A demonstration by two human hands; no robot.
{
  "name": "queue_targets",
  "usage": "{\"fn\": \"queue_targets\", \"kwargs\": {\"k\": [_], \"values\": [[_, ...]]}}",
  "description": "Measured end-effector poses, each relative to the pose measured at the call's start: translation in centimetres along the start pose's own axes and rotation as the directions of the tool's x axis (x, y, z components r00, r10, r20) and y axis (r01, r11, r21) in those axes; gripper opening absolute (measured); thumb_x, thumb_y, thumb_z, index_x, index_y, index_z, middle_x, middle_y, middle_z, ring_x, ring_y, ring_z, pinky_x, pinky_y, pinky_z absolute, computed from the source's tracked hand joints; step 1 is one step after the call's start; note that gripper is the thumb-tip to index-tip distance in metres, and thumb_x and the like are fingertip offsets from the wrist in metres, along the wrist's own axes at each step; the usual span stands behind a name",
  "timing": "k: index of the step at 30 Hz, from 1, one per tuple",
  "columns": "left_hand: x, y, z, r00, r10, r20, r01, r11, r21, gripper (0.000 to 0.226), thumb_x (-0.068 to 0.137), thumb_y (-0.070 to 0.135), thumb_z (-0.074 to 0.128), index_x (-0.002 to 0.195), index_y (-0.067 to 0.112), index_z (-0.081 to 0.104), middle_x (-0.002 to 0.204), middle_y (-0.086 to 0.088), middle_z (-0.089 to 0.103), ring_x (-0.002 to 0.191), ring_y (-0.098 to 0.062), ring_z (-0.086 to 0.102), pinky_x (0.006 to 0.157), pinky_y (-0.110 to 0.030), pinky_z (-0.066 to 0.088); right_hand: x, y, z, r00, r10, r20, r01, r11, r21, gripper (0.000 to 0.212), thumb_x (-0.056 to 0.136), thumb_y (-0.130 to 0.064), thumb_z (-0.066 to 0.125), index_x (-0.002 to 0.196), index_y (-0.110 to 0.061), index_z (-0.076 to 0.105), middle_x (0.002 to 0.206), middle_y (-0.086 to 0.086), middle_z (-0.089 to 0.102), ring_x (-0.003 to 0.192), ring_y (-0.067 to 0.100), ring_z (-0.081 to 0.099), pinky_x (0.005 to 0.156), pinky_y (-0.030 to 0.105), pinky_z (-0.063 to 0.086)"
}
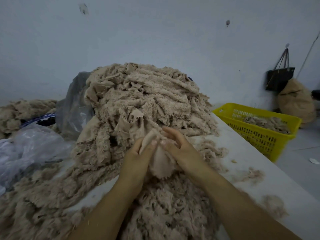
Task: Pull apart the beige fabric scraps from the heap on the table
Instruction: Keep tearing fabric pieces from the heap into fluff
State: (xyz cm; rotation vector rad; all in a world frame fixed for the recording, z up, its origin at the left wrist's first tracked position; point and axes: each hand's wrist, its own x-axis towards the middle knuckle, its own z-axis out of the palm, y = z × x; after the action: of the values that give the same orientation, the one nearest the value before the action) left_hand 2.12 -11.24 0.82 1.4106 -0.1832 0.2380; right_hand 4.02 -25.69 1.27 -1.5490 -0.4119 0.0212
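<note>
Both hands close together at table centre: left hand (136, 153) and right hand (178, 146) pinch one fuzzy beige fabric scrap (159, 161) just before the big beige scrap heap (143, 101) on the white table (251, 170); yellow plastic basket (259, 127) sits right.

No text, label or number can be read anywhere in your view. The blue-and-white printed strip (39, 117) at your left, beside the clear plastic bag (74, 108), is too blurred to read.
</note>
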Motion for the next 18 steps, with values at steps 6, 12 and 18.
{"fn": "queue_targets", "kwargs": {"k": [6, 12, 18], "values": [[0.4, -0.5, -0.8, 0.999, -0.006, -0.035, 0.004, 0.998, -0.058, 0.022, 0.088, 0.049, 0.059, 0.098, 0.040, 0.077, 0.106, 0.011, 0.075, 0.101, -0.005, 0.070, 0.078, -0.020, 0.053, 0.1, 0.7, -0.5, 0.999, -0.019, 0.027, 0.022, 0.992, -0.122, 0.005, 0.094, -0.041, 0.063, 0.094, -0.042, 0.067, 0.089, -0.023, 0.073, 0.082, -0.001, 0.069, 0.066, 0.014, 0.053], [1.5, -1.5, -2.0, 0.946, -0.049, -0.321, 0.112, 0.977, 0.183, 0.015, 0.099, 0.030, 0.058, 0.090, 0.028, 0.070, 0.087, 0.009, 0.068, 0.082, -0.009, 0.063, 0.068, -0.025, 0.046, 1.0, -1.0, -6.0, 0.763, 0.229, -0.604, 0.366, 0.618, 0.696, 0.050, 0.098, -0.056, 0.046, 0.121, -0.014, 0.058, 0.117, 0.004, 0.068, 0.089, 0.016, 0.074, 0.074, 0.030, 0.058], [1.6, -3.2, -1.9, 0.999, -0.002, -0.048, 0.031, 0.795, 0.606, 0.013, 0.098, 0.022, 0.059, 0.101, 0.035, 0.063, 0.106, 0.017, 0.062, 0.096, 0.003, 0.058, 0.078, -0.014, 0.047, 0.9, 2.1, -1.6, 0.968, -0.107, -0.227, 0.002, 0.908, -0.418, 0.022, 0.101, -0.040, 0.048, 0.089, -0.045, 0.066, 0.097, -0.026, 0.066, 0.088, -0.007, 0.061, 0.075, 0.010, 0.045]]}}
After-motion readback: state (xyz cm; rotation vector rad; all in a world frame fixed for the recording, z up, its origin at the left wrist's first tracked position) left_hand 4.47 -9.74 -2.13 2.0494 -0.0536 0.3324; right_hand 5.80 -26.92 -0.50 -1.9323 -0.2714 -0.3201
